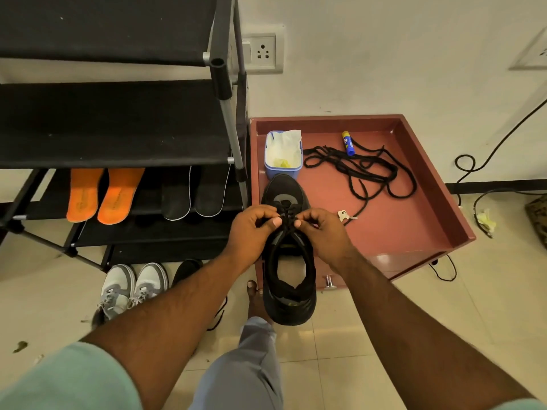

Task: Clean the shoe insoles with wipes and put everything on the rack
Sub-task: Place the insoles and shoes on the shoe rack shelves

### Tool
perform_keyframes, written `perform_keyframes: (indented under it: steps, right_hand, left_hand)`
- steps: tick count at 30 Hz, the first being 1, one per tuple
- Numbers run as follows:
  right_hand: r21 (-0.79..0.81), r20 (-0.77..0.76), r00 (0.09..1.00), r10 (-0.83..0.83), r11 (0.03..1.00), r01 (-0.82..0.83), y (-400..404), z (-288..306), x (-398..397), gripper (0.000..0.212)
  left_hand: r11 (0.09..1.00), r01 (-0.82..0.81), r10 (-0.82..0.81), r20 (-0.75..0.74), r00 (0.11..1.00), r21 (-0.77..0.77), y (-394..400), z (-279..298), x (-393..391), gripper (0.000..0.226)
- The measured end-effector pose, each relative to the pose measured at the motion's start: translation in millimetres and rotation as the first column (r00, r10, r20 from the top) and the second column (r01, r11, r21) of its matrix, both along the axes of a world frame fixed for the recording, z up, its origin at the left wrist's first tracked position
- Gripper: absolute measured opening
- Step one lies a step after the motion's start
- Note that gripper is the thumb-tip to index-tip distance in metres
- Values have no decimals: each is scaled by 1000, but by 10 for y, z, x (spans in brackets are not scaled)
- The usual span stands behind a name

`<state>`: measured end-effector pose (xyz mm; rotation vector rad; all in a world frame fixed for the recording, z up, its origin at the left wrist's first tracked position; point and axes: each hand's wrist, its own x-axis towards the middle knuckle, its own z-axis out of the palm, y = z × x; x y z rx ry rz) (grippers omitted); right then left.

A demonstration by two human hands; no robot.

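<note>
fingers of your left hand [251, 229] and right hand [321, 229] are pinching the lace of the black sneaker [288, 261], which you are holding over the front edge of the red tray [444, 202]. orange insoles [100, 195] and dark insoles [192, 193] are lying on the shoe rack [118, 125].

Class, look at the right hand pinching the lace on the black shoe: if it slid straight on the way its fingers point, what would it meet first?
The right hand points leftward across the black shoe, so it would probably meet the left hand first; their fingertips are nearly touching already.
</note>
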<state>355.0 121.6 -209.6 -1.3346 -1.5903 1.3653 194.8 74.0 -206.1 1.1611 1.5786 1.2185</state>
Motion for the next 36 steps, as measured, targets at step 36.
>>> perform_keyframes:
  steps: [36]
  right_hand:
    - [94,-59,996,64,994,-58,-162,-24,39,7]
  left_hand:
    - [978,206,-188,-363,913,10,-29,117,16,14]
